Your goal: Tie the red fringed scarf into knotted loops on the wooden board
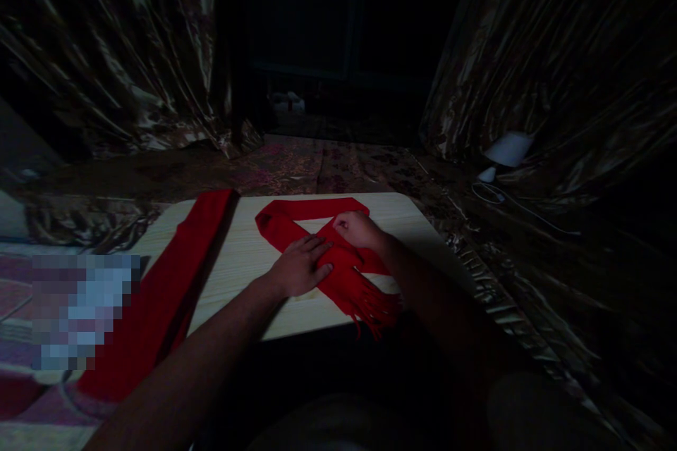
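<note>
Head view: both hands (328, 250) press red scarf (338, 261) mid-board (243, 254).

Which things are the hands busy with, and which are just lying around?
Busy with: the folded red scarf under the left hand and right hand, on the wooden board.

Lying about: second red scarf, white lamp, curtains.

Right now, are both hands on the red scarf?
Yes: the left hand lies flat on the red scarf, and the right hand touches it.
</note>
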Demonstrator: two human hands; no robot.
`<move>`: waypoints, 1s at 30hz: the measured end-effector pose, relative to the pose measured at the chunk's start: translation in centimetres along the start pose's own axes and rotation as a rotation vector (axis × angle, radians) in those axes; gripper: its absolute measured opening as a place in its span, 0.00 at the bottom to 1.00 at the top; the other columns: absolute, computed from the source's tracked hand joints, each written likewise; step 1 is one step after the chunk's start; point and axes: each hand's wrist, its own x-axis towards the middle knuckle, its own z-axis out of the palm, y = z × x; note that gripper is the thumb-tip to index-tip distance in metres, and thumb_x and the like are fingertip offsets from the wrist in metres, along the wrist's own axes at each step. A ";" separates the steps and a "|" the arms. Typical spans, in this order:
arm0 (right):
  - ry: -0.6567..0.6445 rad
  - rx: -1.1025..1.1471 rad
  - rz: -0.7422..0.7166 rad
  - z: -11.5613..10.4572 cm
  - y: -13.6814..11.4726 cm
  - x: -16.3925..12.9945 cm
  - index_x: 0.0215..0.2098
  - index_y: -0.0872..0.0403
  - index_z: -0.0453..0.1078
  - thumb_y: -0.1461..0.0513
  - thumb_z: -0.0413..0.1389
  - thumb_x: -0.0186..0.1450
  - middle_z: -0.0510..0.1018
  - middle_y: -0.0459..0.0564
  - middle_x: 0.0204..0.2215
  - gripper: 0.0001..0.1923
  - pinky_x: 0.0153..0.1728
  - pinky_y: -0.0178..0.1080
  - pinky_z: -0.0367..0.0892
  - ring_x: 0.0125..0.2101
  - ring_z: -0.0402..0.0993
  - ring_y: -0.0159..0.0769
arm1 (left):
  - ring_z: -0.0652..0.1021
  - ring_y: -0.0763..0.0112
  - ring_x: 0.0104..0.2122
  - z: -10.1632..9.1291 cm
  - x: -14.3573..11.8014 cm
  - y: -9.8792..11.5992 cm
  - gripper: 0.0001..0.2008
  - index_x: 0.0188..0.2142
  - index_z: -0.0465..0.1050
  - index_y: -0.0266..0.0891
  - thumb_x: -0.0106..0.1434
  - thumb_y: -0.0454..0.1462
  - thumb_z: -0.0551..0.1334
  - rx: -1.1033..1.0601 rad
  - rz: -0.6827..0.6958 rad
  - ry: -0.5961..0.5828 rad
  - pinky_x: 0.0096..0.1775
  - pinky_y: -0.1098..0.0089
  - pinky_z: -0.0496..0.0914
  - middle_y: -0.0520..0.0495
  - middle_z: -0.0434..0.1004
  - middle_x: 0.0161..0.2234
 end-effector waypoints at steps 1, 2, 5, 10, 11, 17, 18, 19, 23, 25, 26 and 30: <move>0.022 0.048 0.030 0.4 -0.1 1.0 0.38 0.53 0.79 0.65 0.54 0.66 0.84 0.47 0.37 0.10 0.39 0.31 0.66 0.36 0.77 0.31 | 0.65 0.47 0.64 0.0 0.0 0.0 0.31 0.66 0.65 0.38 0.70 0.52 0.52 -0.002 -0.005 0.001 0.63 0.48 0.60 0.37 0.67 0.64; 0.036 0.081 0.064 0.8 -0.1 1.9 0.38 0.53 0.79 0.65 0.54 0.67 0.84 0.46 0.37 0.10 0.39 0.30 0.66 0.37 0.78 0.31 | 0.66 0.48 0.64 0.1 0.0 -0.1 0.31 0.66 0.65 0.39 0.70 0.52 0.52 -0.004 -0.005 0.001 0.63 0.48 0.60 0.37 0.67 0.64; 0.002 0.102 0.176 1.9 -0.3 4.2 0.37 0.53 0.80 0.65 0.56 0.65 0.84 0.46 0.37 0.09 0.36 0.28 0.66 0.37 0.78 0.31 | 0.65 0.49 0.64 0.1 -0.1 -0.2 0.31 0.66 0.65 0.40 0.70 0.52 0.52 -0.020 0.007 0.007 0.64 0.48 0.59 0.38 0.66 0.64; -0.139 0.021 0.256 2.1 -0.8 5.8 0.34 0.55 0.81 0.66 0.59 0.62 0.85 0.49 0.34 0.07 0.32 0.29 0.64 0.33 0.78 0.33 | 0.65 0.48 0.65 0.1 -0.2 -0.2 0.31 0.66 0.65 0.39 0.70 0.52 0.52 -0.042 -0.002 0.003 0.64 0.49 0.58 0.37 0.67 0.64; -0.148 0.008 0.258 2.0 -0.9 5.9 0.34 0.56 0.81 0.66 0.60 0.61 0.85 0.50 0.34 0.07 0.32 0.30 0.64 0.32 0.78 0.33 | 0.64 0.48 0.65 0.0 -0.2 -0.2 0.31 0.66 0.65 0.39 0.70 0.53 0.52 -0.040 -0.009 -0.003 0.64 0.49 0.58 0.37 0.66 0.64; -0.132 0.046 0.300 1.6 -0.3 6.1 0.33 0.55 0.81 0.68 0.57 0.62 0.84 0.48 0.31 0.09 0.31 0.30 0.65 0.30 0.77 0.32 | 0.63 0.48 0.65 -0.1 -0.2 -0.1 0.32 0.66 0.64 0.42 0.69 0.54 0.52 -0.051 -0.024 -0.009 0.64 0.48 0.59 0.39 0.65 0.65; -0.127 0.074 0.308 1.5 -0.1 6.1 0.33 0.55 0.80 0.68 0.57 0.62 0.84 0.48 0.31 0.09 0.31 0.29 0.65 0.30 0.77 0.32 | 0.63 0.48 0.65 -0.1 -0.2 -0.1 0.31 0.66 0.64 0.43 0.69 0.54 0.52 -0.052 -0.024 -0.006 0.63 0.49 0.59 0.39 0.65 0.65; -0.119 0.103 0.315 1.5 0.0 6.2 0.33 0.55 0.80 0.68 0.57 0.63 0.84 0.48 0.31 0.09 0.31 0.29 0.66 0.30 0.76 0.31 | 0.64 0.49 0.65 -0.1 -0.2 -0.1 0.31 0.66 0.64 0.43 0.69 0.53 0.52 -0.052 -0.024 -0.004 0.63 0.49 0.59 0.40 0.65 0.65; -0.088 0.150 0.329 1.7 0.5 6.2 0.35 0.56 0.80 0.66 0.56 0.63 0.83 0.48 0.30 0.09 0.30 0.28 0.65 0.30 0.76 0.30 | 0.63 0.48 0.65 -0.1 -0.2 0.0 0.31 0.66 0.64 0.42 0.70 0.53 0.52 -0.044 -0.025 -0.014 0.63 0.49 0.59 0.40 0.65 0.65; -0.078 0.137 0.318 1.9 0.7 6.2 0.35 0.56 0.80 0.66 0.56 0.64 0.84 0.47 0.30 0.08 0.30 0.27 0.65 0.30 0.76 0.30 | 0.63 0.47 0.65 -0.1 -0.1 0.0 0.32 0.66 0.64 0.40 0.70 0.53 0.52 -0.040 -0.022 -0.018 0.63 0.48 0.59 0.38 0.65 0.65; -0.084 0.126 0.305 2.0 0.7 6.2 0.35 0.55 0.80 0.66 0.57 0.64 0.84 0.47 0.31 0.08 0.30 0.27 0.65 0.30 0.76 0.30 | 0.63 0.47 0.66 -0.1 -0.1 0.0 0.32 0.66 0.64 0.39 0.70 0.53 0.52 -0.038 -0.021 -0.019 0.63 0.48 0.59 0.38 0.64 0.65; -0.170 0.082 0.273 2.3 0.3 6.4 0.34 0.56 0.79 0.65 0.60 0.62 0.84 0.47 0.32 0.05 0.28 0.26 0.63 0.29 0.75 0.29 | 0.63 0.47 0.66 -0.2 -0.1 0.0 0.32 0.67 0.64 0.39 0.70 0.52 0.52 -0.028 -0.017 -0.026 0.63 0.47 0.59 0.37 0.64 0.66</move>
